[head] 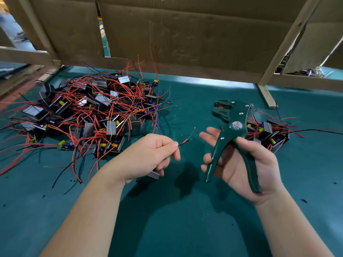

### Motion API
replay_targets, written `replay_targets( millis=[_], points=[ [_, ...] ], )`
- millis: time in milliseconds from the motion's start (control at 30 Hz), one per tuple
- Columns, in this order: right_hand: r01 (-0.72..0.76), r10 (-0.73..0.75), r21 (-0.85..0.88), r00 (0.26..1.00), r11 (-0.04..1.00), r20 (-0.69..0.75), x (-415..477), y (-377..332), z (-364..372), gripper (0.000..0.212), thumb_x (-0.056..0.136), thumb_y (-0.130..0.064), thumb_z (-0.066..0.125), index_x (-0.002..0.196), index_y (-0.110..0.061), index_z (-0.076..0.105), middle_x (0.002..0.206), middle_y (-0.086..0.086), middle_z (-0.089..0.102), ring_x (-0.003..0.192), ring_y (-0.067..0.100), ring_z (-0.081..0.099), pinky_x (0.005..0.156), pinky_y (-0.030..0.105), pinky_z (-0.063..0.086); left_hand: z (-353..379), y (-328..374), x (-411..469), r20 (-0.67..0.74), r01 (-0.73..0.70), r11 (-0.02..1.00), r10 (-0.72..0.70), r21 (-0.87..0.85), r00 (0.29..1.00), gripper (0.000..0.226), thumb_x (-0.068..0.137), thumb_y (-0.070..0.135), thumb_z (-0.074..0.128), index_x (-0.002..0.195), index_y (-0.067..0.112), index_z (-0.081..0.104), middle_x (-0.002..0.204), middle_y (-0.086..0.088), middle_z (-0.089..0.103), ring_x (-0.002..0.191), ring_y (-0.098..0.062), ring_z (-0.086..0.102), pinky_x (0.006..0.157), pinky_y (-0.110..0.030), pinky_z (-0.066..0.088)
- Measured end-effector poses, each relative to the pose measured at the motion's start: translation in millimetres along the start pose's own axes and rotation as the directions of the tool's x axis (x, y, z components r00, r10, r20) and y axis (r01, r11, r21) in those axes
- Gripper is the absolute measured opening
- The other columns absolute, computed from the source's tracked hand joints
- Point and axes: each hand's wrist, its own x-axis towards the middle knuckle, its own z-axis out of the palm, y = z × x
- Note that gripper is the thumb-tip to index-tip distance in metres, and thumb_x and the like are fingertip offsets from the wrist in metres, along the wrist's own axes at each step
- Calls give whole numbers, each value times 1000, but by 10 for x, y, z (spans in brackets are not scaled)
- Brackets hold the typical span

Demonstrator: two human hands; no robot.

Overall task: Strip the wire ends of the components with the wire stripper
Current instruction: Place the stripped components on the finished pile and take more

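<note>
- Two wire ends pinched by left hand above table's middle
- right hand loosely grips wire stripper, handles spread
- component piles near far-left corner and right edge

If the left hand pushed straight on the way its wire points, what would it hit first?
Probably the fingers of the right hand, then the wire stripper it holds; depth is unclear.
</note>
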Motion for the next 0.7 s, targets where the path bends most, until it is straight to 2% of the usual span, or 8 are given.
replay_targets(
  millis=[100, 167, 300, 400, 467, 533, 600, 700],
  points=[
    [-79, 82, -26, 987, 997, 135, -4, 60, 45, 82, 59, -32, 86, 129, -2, 58, 127, 23, 49, 76, 33, 64, 71, 49, 54, 37, -11, 12, 20, 29, 999, -29, 25, 999, 36, 102, 25, 41, 73, 16, 61, 39, 6, 42, 39, -6, 39, 52, -21, 46],
    [-111, 121, -63, 972, 992, 201, 6, 100, 65, 82, 66, -32, 83, 135, 0, 52, 113, 24, 51, 79, 34, 62, 74, 49, 53, 66, -17, 14, 68, 53, 998, -56, 42, 996, 37, 103, 27, 40, 73, 17, 61, 40, 7, 41, 39, -7, 39, 53, -25, 47],
    [-97, 105, -70, 988, 993, 110, 53, 119, 78, 81, 64, -33, 84, 133, 0, 55, 86, 20, 61, 80, 32, 62, 76, 47, 53, 86, 1, 9, 132, 74, 996, -80, 50, 988, 39, 102, 26, 41, 69, 18, 59, 39, 8, 40, 38, -6, 38, 50, -21, 46],
    [-44, 44, -28, 999, 999, 3, 70, 85, 39, 67, 74, -27, 72, 132, 1, 55, 89, 18, 61, 77, 30, 64, 72, 46, 55, 26, 27, -47, 294, 135, 991, -131, 8, 947, 39, 101, 29, 45, 67, 21, 62, 39, 7, 41, 36, -6, 38, 48, -19, 45],
    [9, -8, 16, 998, 1000, -56, 67, 23, 5, 59, 75, -27, 66, 125, 2, 60, 111, 18, 63, 74, 29, 65, 69, 45, 56, -15, 49, -85, 378, 142, 988, -107, -65, 920, 36, 97, 33, 51, 66, 22, 65, 39, 6, 41, 35, -5, 40, 45, -15, 44],
    [38, -36, 35, 998, 999, -49, 55, -31, -30, 60, 67, -31, 77, 117, -1, 64, 132, 14, 59, 75, 28, 65, 70, 45, 57, -36, 67, -76, 304, 94, 977, -32, -193, 952, 32, 92, 35, 53, 64, 24, 65, 40, 6, 41, 36, -7, 44, 44, -13, 41],
    [12, -12, 28, 1000, 1000, -2, 32, -37, -47, 64, 59, -33, 85, 112, -5, 63, 135, 18, 57, 77, 29, 65, 73, 46, 56, -30, 89, -42, 114, 2, 921, 46, -390, 992, 28, 91, 33, 54, 66, 22, 62, 42, 5, 43, 40, -11, 49, 46, -15, 42],
    [-35, 34, 14, 998, 999, 58, 15, 27, -20, 77, 58, -30, 86, 124, -5, 55, 137, 19, 55, 77, 30, 66, 72, 47, 56, -16, 97, 28, -195, -154, 716, 25, -681, 980, 21, 90, 31, 47, 78, 16, 56, 53, 3, 57, 54, -12, 62, 51, -17, 49]
  ],
)
